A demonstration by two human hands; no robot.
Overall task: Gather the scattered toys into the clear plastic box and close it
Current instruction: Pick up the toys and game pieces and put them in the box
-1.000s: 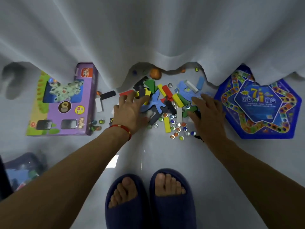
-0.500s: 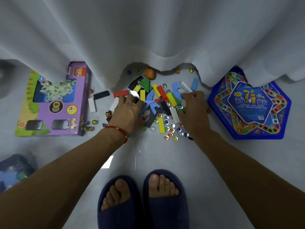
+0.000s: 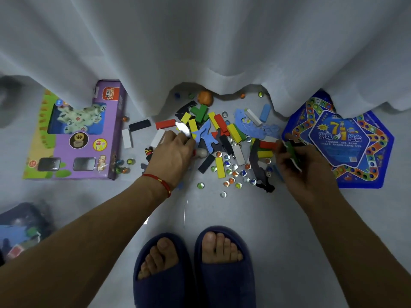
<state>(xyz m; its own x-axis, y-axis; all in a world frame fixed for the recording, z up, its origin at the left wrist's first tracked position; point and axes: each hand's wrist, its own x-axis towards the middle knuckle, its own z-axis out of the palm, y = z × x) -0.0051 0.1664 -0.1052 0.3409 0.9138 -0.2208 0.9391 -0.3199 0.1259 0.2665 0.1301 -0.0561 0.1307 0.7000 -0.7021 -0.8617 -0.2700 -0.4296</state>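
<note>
Left of the heap of coloured wooden blocks and glass marbles (image 3: 222, 150) lies a purple cardboard game box (image 3: 75, 134). The left hand (image 3: 171, 156) curls into the heap's edge; its grasp cannot be judged. The right hand (image 3: 304, 167), right of the heap, pinches flat green pieces (image 3: 291, 150). Blocks seem light and rigid; marbles would roll on the smooth grey floor (image 3: 222, 214) beneath a white curtain (image 3: 200, 41).

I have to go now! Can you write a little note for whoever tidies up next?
Left hand rests closed on the toy pile, picking at pieces.
Right hand holds a green piece and something dark.
Blocks, flat shapes and marbles are scattered on the floor by the curtain.
The clear box sits far left, contents blurred.
Left: gather nearly everything, fill the box, close it.
</note>
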